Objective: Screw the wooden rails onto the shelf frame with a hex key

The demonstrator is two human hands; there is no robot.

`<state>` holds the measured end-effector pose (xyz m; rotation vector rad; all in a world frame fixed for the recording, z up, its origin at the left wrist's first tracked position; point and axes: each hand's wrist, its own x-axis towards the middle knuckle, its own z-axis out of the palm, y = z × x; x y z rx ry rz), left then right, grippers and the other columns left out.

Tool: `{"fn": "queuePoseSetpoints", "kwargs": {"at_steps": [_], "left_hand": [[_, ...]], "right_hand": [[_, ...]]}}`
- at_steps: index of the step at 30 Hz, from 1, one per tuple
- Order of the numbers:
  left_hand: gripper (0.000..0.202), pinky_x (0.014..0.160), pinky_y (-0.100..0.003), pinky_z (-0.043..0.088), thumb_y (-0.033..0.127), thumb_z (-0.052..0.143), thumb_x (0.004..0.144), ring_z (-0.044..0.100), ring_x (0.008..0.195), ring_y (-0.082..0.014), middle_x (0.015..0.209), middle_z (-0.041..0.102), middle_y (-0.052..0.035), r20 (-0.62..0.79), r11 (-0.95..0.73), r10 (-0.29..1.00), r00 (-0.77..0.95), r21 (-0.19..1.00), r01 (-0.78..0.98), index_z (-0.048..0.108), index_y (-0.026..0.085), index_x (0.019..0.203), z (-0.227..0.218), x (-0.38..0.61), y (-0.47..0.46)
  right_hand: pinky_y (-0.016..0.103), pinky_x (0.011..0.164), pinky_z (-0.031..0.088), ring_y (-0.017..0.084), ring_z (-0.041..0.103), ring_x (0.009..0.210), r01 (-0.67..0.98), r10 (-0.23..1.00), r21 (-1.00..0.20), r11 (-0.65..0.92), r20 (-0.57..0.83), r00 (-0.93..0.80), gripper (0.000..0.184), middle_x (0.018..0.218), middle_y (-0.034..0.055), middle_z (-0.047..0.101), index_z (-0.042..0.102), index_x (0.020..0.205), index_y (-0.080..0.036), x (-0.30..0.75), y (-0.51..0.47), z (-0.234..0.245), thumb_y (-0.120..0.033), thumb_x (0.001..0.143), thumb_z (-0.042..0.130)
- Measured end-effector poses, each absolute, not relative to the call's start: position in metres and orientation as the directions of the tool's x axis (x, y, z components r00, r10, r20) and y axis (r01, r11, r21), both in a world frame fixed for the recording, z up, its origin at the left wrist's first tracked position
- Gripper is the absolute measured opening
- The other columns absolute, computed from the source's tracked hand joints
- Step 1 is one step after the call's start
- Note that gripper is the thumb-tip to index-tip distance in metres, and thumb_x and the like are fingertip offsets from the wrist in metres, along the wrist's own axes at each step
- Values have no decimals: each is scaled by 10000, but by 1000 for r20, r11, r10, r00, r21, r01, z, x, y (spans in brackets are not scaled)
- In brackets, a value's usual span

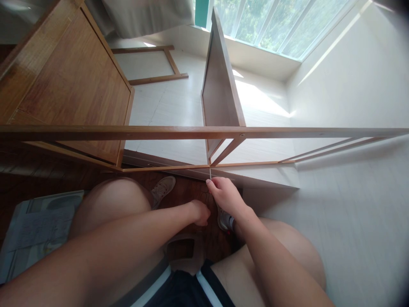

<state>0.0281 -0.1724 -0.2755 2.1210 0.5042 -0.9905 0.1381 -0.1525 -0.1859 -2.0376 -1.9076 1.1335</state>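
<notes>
A thin metal rod (210, 173) is pinched between the thumb and fingers of my right hand (225, 194). Its upper end meets the lower wooden rail (172, 169) where a wooden panel (220, 81) joins it; whether it sits in a hole I cannot tell, and its lower part is hidden in my hand. My left hand (200, 213) is curled closed below and left of the right one, in front of my lap. Anything inside its fingers is hidden. A long upper wooden rail (179, 132) crosses above both hands, with a fastener head showing near the panel.
At left stands a large wooden panel (79, 89). Behind it a wooden frame piece (153, 79) lies on the pale ledge (166, 106) under the window (265, 25). A white wall (351, 213) rises at right. A printed packet (41, 230) lies beside my left knee.
</notes>
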Motion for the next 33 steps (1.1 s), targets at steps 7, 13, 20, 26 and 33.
{"fn": "queuePoseSetpoints", "kwargs": {"at_steps": [7,13,20,26,33], "left_hand": [[347,812,-400,529,394,600,807,664,1025,-321,1131,706,-169,-779,-648,63,624,444,619,737,185,1048,-277,29,-174],[398,801,-412,530,412,577,818,657,1041,-338,1143,702,-168,-786,-661,38,617,444,605,725,171,1098,-277,29,-174],[402,797,-415,530,405,582,820,655,1034,-339,1151,697,-170,-780,-657,48,624,446,608,716,162,1111,-275,28,-173],[407,804,-432,535,418,562,837,652,1052,-348,1181,686,-168,-780,-662,43,625,446,602,709,181,1134,-274,28,-173],[425,787,-448,538,412,570,831,653,1040,-365,1185,680,-183,-779,-651,46,625,451,610,707,158,1142,-275,28,-173]], "right_hand": [[259,576,279,138,491,593,807,908,-560,-189,-413,-74,407,606,15,561,493,611,-193,138,-154,-187,-391,955,400],[255,602,302,139,504,616,781,904,-591,-201,-419,-84,401,613,16,553,500,617,-190,137,-154,-188,-358,962,380],[254,590,297,129,489,600,732,909,-651,-201,-403,-110,410,592,1,533,472,598,-192,138,-154,-191,-343,965,370],[254,574,293,125,477,582,692,911,-695,-194,-389,-135,414,572,-8,523,476,591,-191,139,-154,-194,-330,964,363],[254,530,270,118,454,530,603,904,-766,-223,-394,-167,405,529,-22,490,486,607,-190,140,-155,-200,-331,962,352]]}}
